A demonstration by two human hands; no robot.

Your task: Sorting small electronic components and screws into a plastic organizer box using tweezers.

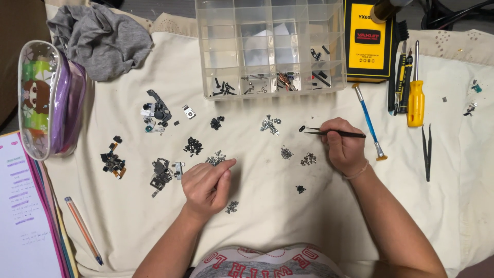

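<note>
Head view: cream cloth (288, 221), seemingly over a table.

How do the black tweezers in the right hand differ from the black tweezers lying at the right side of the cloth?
The black tweezers in the right hand lie roughly level, tips pointing left at a small black part; the black tweezers lying on the cloth run up and down, untouched. The held pair is pinched nearly closed in the right hand; the loose pair's arms look slightly apart. Both are slim, black and pointed.
</note>
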